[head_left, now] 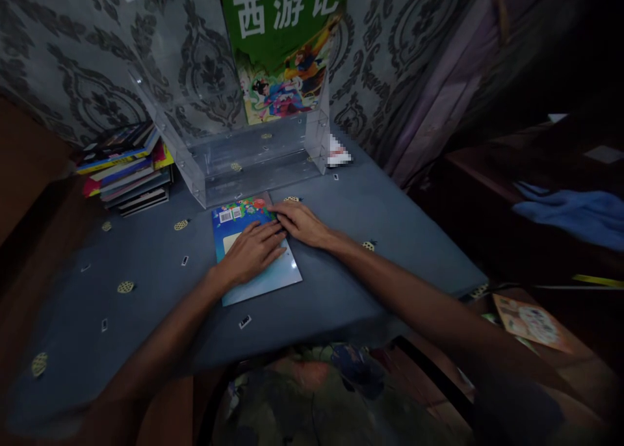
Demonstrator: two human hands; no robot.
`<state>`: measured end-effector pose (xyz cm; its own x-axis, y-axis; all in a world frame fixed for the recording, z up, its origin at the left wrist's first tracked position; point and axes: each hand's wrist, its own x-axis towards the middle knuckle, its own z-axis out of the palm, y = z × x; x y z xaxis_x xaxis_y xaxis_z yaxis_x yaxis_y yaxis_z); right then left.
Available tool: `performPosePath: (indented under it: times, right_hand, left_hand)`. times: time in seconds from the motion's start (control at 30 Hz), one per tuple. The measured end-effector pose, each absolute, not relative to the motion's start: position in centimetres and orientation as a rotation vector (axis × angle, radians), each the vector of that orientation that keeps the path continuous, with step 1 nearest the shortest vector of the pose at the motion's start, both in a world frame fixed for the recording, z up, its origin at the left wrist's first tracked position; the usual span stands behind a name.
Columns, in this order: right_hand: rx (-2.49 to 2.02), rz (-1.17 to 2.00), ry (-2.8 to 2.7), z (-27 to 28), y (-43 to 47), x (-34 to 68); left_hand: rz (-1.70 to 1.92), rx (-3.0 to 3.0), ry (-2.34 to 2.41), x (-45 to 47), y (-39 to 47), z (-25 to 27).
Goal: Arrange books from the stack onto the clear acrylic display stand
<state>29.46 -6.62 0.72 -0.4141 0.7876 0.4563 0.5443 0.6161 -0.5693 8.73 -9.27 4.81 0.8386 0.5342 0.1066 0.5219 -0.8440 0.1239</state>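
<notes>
A thin blue book (256, 283) lies on the table, its barcoded back cover facing up. My left hand (253, 251) rests flat on the middle of the cover with its fingers stretched out. At the book's upper right edge is my right hand (302, 223), fingers extended and the tips touching the cover near its colourful print. Neither hand grips the book. Just behind it stands a clear acrylic rack (258, 173), and a green picture book (287, 56) with large white characters is upright at the back of the rack.
A stack of books (134, 170) sits left of the rack. The table (160, 303) has a blue-grey patterned cloth, and its right edge slopes toward me. On the floor to the right lies an orange booklet (531, 322). A blue cloth (575, 212) is farther right.
</notes>
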Motion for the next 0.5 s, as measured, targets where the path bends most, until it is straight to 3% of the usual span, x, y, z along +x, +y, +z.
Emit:
performPosePath:
  times: [0.5]
  right_hand:
    - [-1.003,0.440,-2.134,1.6,-9.1,29.6]
  left_hand:
    - [0.126,3.043,0.692,8.6,-14.1,5.6]
